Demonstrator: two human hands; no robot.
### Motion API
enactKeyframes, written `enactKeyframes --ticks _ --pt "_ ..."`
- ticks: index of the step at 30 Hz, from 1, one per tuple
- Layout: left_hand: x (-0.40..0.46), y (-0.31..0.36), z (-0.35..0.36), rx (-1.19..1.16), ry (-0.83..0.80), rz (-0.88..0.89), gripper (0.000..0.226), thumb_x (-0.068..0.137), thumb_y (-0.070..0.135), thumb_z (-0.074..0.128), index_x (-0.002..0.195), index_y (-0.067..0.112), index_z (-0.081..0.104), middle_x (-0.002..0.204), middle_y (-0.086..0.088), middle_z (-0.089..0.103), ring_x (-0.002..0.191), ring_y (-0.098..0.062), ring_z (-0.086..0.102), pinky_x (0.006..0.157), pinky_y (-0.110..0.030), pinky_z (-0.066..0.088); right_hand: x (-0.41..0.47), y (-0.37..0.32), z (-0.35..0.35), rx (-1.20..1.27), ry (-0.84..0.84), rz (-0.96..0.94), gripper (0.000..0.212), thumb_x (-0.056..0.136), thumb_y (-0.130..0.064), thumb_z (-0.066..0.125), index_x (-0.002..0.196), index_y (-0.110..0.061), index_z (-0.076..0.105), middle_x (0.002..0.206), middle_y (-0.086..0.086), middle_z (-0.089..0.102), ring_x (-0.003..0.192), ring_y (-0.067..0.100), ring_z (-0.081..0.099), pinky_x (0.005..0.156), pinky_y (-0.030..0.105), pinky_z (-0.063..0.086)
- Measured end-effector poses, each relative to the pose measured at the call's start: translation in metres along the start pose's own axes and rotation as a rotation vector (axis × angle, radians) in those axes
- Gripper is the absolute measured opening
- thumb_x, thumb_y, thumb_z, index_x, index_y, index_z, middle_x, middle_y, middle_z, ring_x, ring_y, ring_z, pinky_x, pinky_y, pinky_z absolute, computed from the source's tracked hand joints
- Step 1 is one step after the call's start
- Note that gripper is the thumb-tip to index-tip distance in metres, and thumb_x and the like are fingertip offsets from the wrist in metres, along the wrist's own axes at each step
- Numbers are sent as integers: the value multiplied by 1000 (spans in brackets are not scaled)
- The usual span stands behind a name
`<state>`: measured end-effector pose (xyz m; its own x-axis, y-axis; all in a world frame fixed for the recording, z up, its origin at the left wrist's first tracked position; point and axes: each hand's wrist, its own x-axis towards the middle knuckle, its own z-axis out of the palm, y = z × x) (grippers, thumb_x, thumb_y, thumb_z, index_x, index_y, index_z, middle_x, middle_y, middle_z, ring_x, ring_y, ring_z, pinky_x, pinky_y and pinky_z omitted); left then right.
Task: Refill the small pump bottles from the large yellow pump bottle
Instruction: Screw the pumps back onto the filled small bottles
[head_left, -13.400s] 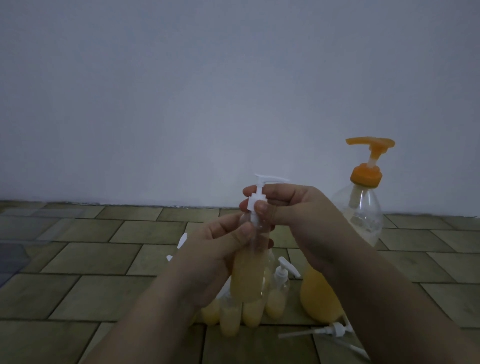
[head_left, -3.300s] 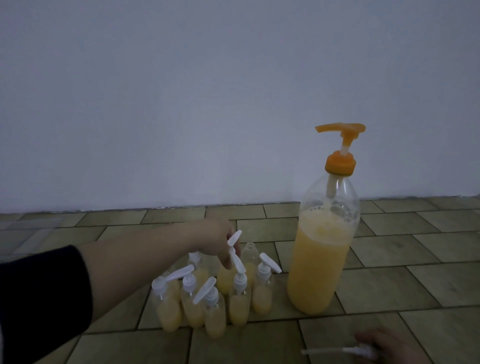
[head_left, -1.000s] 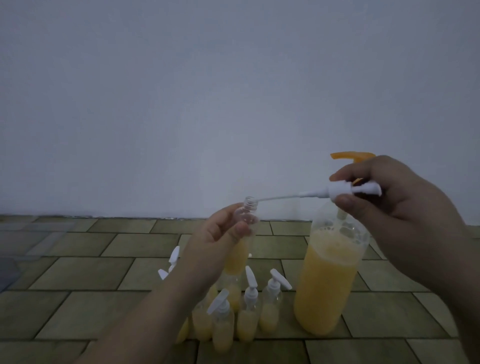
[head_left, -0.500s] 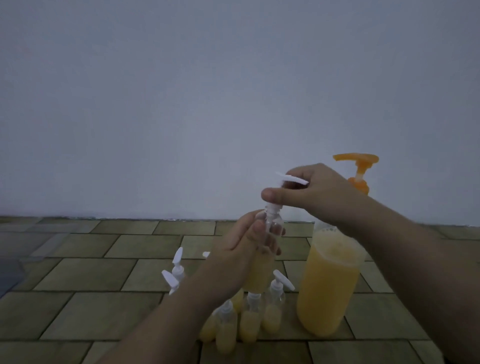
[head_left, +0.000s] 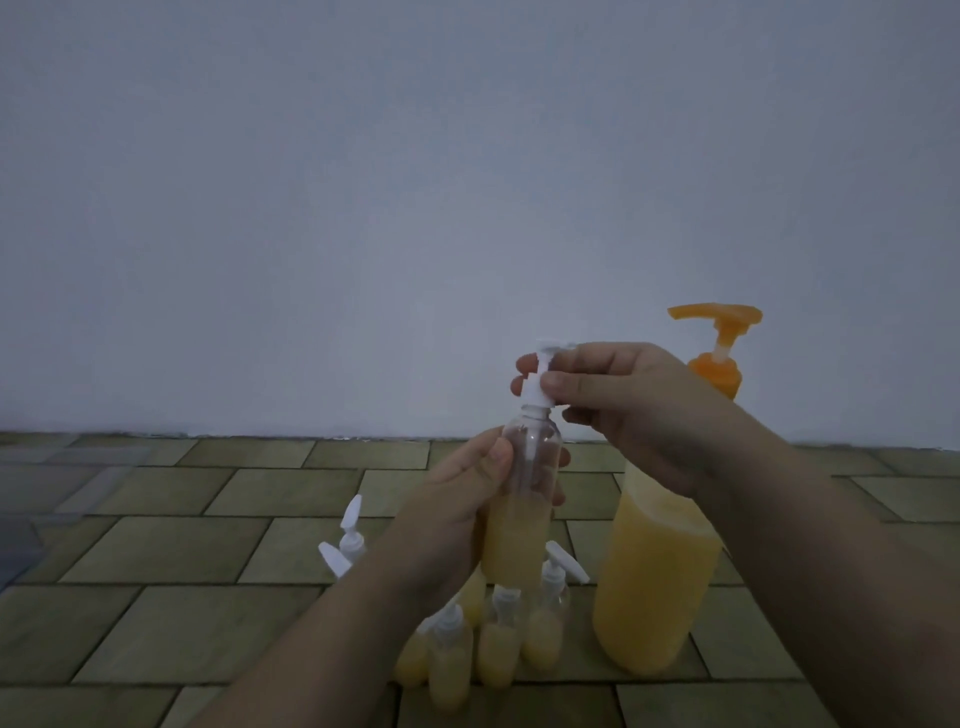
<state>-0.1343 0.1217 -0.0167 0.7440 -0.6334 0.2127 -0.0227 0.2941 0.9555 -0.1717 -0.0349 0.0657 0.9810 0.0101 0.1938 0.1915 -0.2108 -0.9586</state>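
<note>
A person's left hand (head_left: 457, 514) grips a small bottle (head_left: 522, 512) upright above a tiled floor (head_left: 171, 545), fingers and thumb curled round its clear body, which is filled with yellow liquid to roughly two thirds. The right hand (head_left: 623, 410) pinches the white pump (head_left: 540, 382) at the bottle's neck, thumb in front and fingertips behind the collar, with the pump head showing just above the knuckles. The collar sits on the neck; whether it is screwed tight cannot be told. Directly below the held bottle, a cluster of filled bottles (head_left: 498, 644) with white pumps stands on the floor, touching or nearly touching one another, and partly hidden by the left wrist. Two more white pump heads (head_left: 345, 540) poke out to the left of that wrist. Just to the right of the cluster stands the big bottle (head_left: 654, 577), upright, yellow liquid filling its lower part, its upper body hidden behind the right hand and forearm. Its orange pump (head_left: 717, 348) rises above the right hand, spout pointing left. A plain pale wall (head_left: 363, 208) meets the floor behind everything, and the light is dim.
</note>
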Motion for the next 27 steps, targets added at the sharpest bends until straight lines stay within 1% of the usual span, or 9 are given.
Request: enactKeyframes --ticks 2,4,6,9,13,17,22,25,27 --pt "0 0 1 -8 -14 5 34 87 41 44 104 26 70 108 -6 68 90 -21 63 83 -38 52 2 3 3 -43 60 1 27 60 -31 74 79 -12 67 82 -3 69 72 7 60 69 26 43" --pt "0 0 3 -5 -20 6 33 85 42 45 99 30 72 105 -3 70 88 -18 65 79 -32 55 1 7 8 -52 93 17 39 52 -40 76 74 -12 61 69 0 59 61 5 54 65 26 42" --pt "1 0 3 -14 -10 17 33 83 45 48 99 29 72 105 -4 69 86 -18 65 78 -32 55 0 9 6 27 36 37 39 59 -40 72 86 -12 66 76 5 64 73 14 59 75 33 43" --pt "2 1 0 -43 -9 22 36 87 40 46 105 21 70 106 -8 67 88 -21 63 80 -37 52 -2 8 0 122 18 48 37 69 -25 67 104 -12 69 101 3 71 104 28 59 90 41 37" --pt "1 0 2 -24 -38 16 35 88 38 44 104 22 70 106 -5 68 88 -18 64 80 -32 54 -3 10 2 50 82 32 38 58 -29 73 93 -13 71 90 -4 71 82 8 61 77 28 39" --pt "2 0 4 -33 -24 12 32 85 39 44 97 29 73 103 -2 70 86 -17 65 77 -31 55 -6 4 -3 70 6 52 37 69 -31 65 101 -13 70 101 -2 72 98 14 62 82 33 38" --pt "2 0 7 -17 -58 21 31 86 38 45 98 29 72 103 -1 70 87 -16 65 80 -32 54 -6 9 3 109 65 35 32 61 -28 72 87 -11 71 76 -5 68 75 8 61 64 21 49" --pt "2 0 6 -33 -47 19 31 86 38 45 96 30 73 102 -2 69 87 -17 64 81 -34 53 -8 8 -2 137 -30 58 32 72 -32 67 99 -15 71 97 -4 71 101 20 62 90 36 45" --pt "3 0 4 -28 -38 28 31 86 38 46 97 28 73 103 -3 68 88 -18 63 83 -37 51 -7 7 -5 195 -46 73 30 73 -24 65 101 -13 69 102 0 71 104 22 62 96 43 40"
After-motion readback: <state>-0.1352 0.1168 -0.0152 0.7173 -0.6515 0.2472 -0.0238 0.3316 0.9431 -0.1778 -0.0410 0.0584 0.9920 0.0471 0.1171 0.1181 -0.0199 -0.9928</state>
